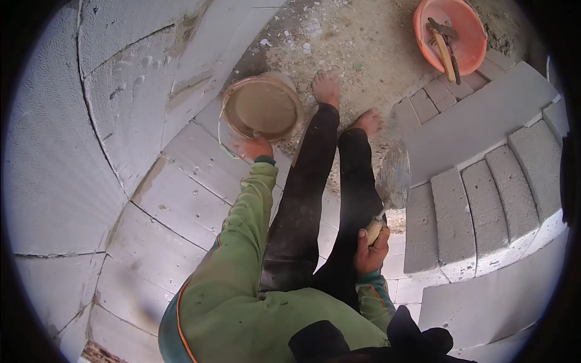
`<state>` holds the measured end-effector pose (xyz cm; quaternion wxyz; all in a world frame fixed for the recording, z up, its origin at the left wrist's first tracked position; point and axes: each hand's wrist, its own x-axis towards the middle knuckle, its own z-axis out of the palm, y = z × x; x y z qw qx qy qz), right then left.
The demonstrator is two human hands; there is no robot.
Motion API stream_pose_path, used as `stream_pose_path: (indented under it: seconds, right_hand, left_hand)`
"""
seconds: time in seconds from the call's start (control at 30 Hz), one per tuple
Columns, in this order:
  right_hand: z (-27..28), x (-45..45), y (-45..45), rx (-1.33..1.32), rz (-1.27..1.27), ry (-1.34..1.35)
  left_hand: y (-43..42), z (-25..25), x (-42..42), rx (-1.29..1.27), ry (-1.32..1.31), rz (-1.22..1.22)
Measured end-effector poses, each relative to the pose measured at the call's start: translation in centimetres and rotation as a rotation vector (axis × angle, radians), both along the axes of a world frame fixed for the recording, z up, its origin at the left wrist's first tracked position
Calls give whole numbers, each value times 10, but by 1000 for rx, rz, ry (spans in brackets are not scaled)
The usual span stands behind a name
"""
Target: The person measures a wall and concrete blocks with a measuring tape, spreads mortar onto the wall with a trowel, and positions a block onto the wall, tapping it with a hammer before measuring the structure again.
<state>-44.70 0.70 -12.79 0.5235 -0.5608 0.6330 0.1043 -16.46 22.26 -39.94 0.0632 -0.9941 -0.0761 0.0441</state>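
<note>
A bucket point(227, 112) filled almost to its rim with grey-brown wet mortar point(263, 109) stands by the wall at upper left. My left hand point(255, 147) is at its near rim, fingers closed over the edge. The bucket's thin wire handle hangs down on the left side. In my right hand point(371, 251) is a trowel point(394, 175), gripped by its pale wooden handle. Its broad metal blade, smeared with grey, points away from me beside my right leg.
Pale block walls point(66, 133) rise on the left. Several loose blocks point(454, 224) lie stacked at right, near a long slab point(478, 121). An orange basin point(426, 45) at top right holds wooden-handled tools point(445, 54). Rubble covers the dirt floor point(363, 36) ahead of my bare feet.
</note>
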Motion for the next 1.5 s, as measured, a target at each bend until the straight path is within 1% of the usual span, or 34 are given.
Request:
stream_pose_path:
  seconds: [0.03, 0.07, 0.13, 0.2, 0.23, 0.33, 0.37, 0.4, 0.5, 0.53, 0.6, 0.63, 0.67, 0.7, 0.77, 0.8, 0.87, 0.9, 1.0, 1.03, 1.13, 1.17, 1.2, 1.23, 1.3, 1.33, 1.37, 1.4, 1.43, 1.47, 1.5]
  right_hand:
    - [2, -2, 0, 10, 25, 2]
    - [2, -2, 0, 11, 44, 4]
    - [-2, -3, 1, 6, 43, 2]
    - [-1, -6, 4, 27, 18, -15]
    - [-1, -7, 5, 21, 23, 3]
    - [-6, -2, 6, 24, 34, -5]
    - [-6, 2, 4, 14, 19, -19]
    - [-3, 2, 4, 6, -2, -20]
    - [-6, 4, 7, -42, 6, 19]
    - [-3, 11, 3, -48, -9, 30]
    - [-1, 16, -1, -98, -11, 10]
    - [-1, 17, -3, -125, -12, 2]
    - [-2, 14, -5, -133, 0, 5]
    - [-6, 14, -10, -153, -7, 14]
    - [-2, 13, -6, -140, -10, 40]
    - [0, 15, -8, -87, -47, 47]
    - [0, 20, -9, -85, -62, 41]
    - [0, 22, -9, -87, -71, 39]
    - [1, 30, -11, -39, -77, 57]
    - [0, 33, -11, -29, -77, 69]
    - [-8, 40, -12, -14, -159, -5]
    - [-14, 48, -15, -62, -163, -32]
    - [-22, 59, -20, -111, -170, -57]
    - [-34, 71, -28, -161, -174, -83]
    - [-70, 100, -49, -189, -171, -80]
    - [-84, 120, -69, -122, -119, 2]
    - [-98, 140, -88, -50, -69, 83]
    - [-128, 154, -96, -164, 7, 113]
    - [-159, 169, -107, -282, 82, 136]
    - [-182, 190, -123, -272, 117, 174]
    - [-204, 211, -137, -257, 149, 212]
  left_hand:
    - [43, 4, 7, 210, 93, 292]
    - [48, 27, 17, 192, 161, 501]
    - [175, -21, 23, 453, 601, 194]
    - [155, -39, 19, -22, 263, 330]
    - [151, -37, 13, -248, 82, 407]
    - [149, 17, 16, -1252, 79, 974]
    - [126, 31, 25, -1614, 91, 1132]
    - [66, 55, 29, -1122, -157, 1102]
    - [20, 104, 29, -1052, 295, 722]
    - [-4, 113, 33, -1154, 423, 672]
    - [-39, 107, 43, -1021, 469, 357]
    - [-67, 114, 50, -951, 484, 200]
    - [-87, 131, 58, -1009, 504, 497]
    - [-116, 144, 65, -1052, 537, 494]
    - [-145, 178, 69, -1088, 593, 514]
    - [-160, 193, 75, -1128, 629, 476]
    - [-183, 210, 86, -1121, 644, 412]
    - [-189, 211, 90, -1118, 654, 378]
    - [-192, 194, 93, -1165, 767, 303]
    - [-200, 186, 93, -1147, 756, 231]
    - [-235, 149, 95, -1096, 716, -2]
    - [-247, 137, 97, -1081, 706, -99]
    - [-260, 128, 101, -1157, 782, -7]
    - [-272, 119, 106, -1233, 856, 88]
    - [-291, 91, 128, -1059, 788, -36]
    - [-286, 83, 136, -962, 754, -97]
    - [-268, 80, 140, -890, 656, -153]
    - [-249, 75, 144, -826, 553, -216]
    - [-236, 76, 148, -764, 443, -282]
    - [-225, 117, 145, -896, 600, -190]
    - [-187, 125, 136, -887, 666, -205]
